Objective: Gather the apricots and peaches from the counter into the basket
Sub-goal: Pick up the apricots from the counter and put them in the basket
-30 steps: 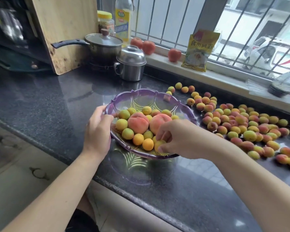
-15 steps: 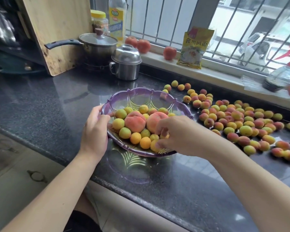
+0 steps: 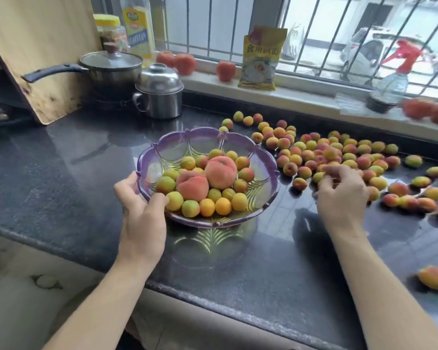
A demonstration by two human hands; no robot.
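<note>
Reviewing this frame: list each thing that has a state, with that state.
Basket: part-filled, gripped by left hand.
Right hand: fingers curled over loose apricots; grasp unclear.
Saucepan: lid on.
Steel pot: lid on.
Oil bottle: upright.

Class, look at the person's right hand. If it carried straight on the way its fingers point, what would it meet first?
The right hand points up and slightly left into the loose apricots on the counter. It would probably meet those beside its fingertips first; whether it already touches them is unclear.
</note>
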